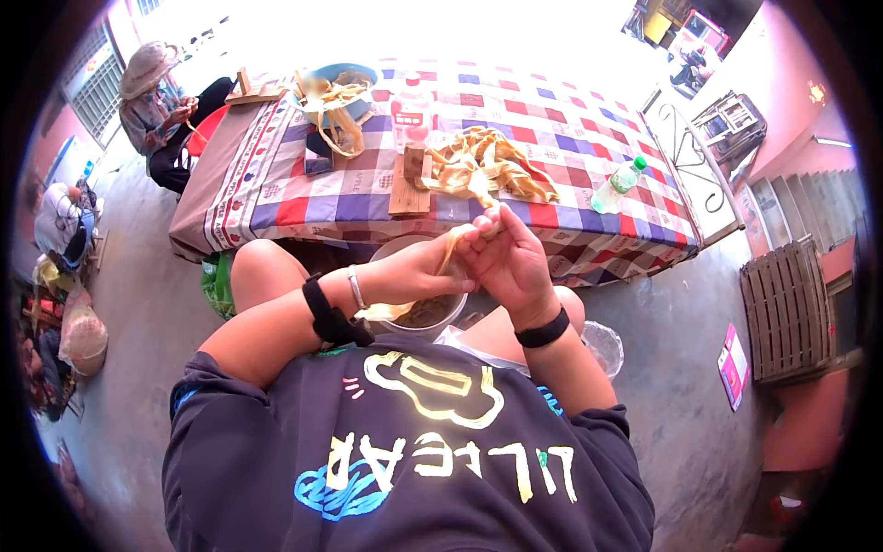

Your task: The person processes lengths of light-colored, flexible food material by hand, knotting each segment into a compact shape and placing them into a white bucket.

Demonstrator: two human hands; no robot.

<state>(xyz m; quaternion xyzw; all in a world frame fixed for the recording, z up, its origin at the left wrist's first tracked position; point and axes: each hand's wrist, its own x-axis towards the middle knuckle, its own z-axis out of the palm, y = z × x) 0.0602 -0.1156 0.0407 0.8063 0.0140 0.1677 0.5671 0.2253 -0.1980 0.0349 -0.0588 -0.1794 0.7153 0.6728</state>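
Note:
A pale yellow, pliable strip is held between my two hands above my lap. It loops over the fingers of my left hand, whose thumb points to the right. My right hand, palm turned up, touches my left fingertips and pinches the strip near its far end. Just beyond, a heap of similar strips lies on the checked tablecloth. Under my left forearm a light-coloured bucket stands between my knees, with a strip hanging at its rim. The strip's exact course between my fingers is partly hidden.
By the heap are a wooden board with an upright block, a red-capped bottle and a phone. A blue basin of strips stands farther left, a green-capped bottle right. A person in a hat sits at left.

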